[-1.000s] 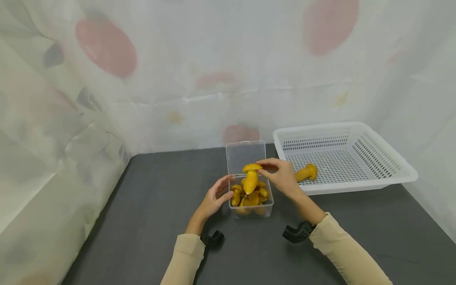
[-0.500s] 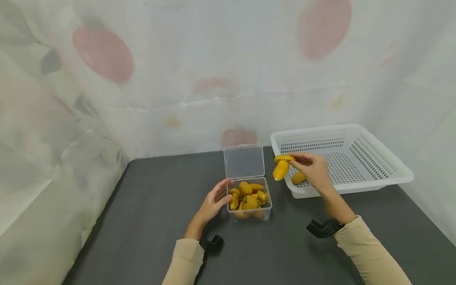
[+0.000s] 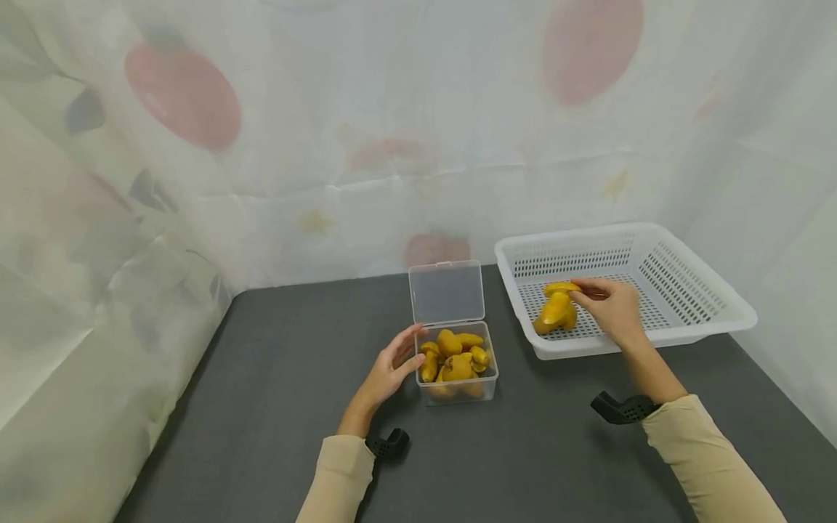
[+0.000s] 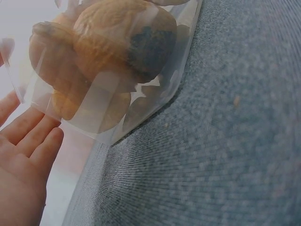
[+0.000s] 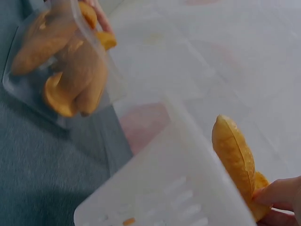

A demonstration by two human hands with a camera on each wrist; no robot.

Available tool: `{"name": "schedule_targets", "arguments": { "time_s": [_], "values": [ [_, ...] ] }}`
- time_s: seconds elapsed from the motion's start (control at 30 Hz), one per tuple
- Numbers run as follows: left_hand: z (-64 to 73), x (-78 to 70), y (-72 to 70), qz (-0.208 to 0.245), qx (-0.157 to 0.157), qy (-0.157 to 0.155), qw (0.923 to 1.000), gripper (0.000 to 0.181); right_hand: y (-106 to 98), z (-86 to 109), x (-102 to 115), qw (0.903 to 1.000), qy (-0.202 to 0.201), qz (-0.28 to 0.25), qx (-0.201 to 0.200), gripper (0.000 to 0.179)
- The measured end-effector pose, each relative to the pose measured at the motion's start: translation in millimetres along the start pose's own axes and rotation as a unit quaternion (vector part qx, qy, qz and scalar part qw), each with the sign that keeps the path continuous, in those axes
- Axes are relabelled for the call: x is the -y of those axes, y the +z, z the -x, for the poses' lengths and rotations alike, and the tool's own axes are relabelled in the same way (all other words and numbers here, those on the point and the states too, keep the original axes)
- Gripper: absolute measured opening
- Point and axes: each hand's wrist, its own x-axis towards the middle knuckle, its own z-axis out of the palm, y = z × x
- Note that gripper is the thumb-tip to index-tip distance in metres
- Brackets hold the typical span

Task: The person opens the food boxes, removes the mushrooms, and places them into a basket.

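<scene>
Pinching one yellow mushroom [image 3: 556, 311] by its cap, stem slanting down, between thumb and fingers of the right hand [image 3: 611, 306], at the left end of one white perforated basket [image 3: 680, 282]. Showing a second mushroom [image 3: 542, 327] in that basket, partly hidden by the held one; cannot tell whether touching. Resting the left hand [image 3: 387, 369] against one clear plastic box [image 3: 458, 399], with thumb well apart from relaxed fingers. Counting at least six more mushrooms [image 3: 460, 367] inside, overlapping, exact number hidden. Seeing one lid [image 3: 447, 293] tipped back behind, and two black wrist devices [image 3: 391, 444].
</scene>
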Motion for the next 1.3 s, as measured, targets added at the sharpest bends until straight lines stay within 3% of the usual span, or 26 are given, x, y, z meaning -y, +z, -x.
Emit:
{"name": "schedule_targets", "arguments": {
  "time_s": [0.23,0.43,0.87,1.3],
  "values": [
    [-0.2,0.7,1.2,-0.009,-0.002,0.01,0.9999,0.054,-2.5,1.1,-6.6,0.9996,0.012,0.024,0.007,0.027],
    [0.2,-1.8,0.0,0.002,0.0,0.002,1.0,0.055,-4.2,0.8,-2.2,0.9983,0.021,0.036,0.042,0.03],
    [-1.4,0.8,-0.8,0.007,0.004,0.004,1.0,0.055,12.4,7.7,23.8,0.9961,0.005,-0.026,0.084,0.027],
    [-0.8,-2.6,-0.3,0.012,0.001,-0.001,0.9999,0.055,39.6,25.3,56.1,0.9843,-0.007,-0.094,0.149,0.027]
  ]
}}
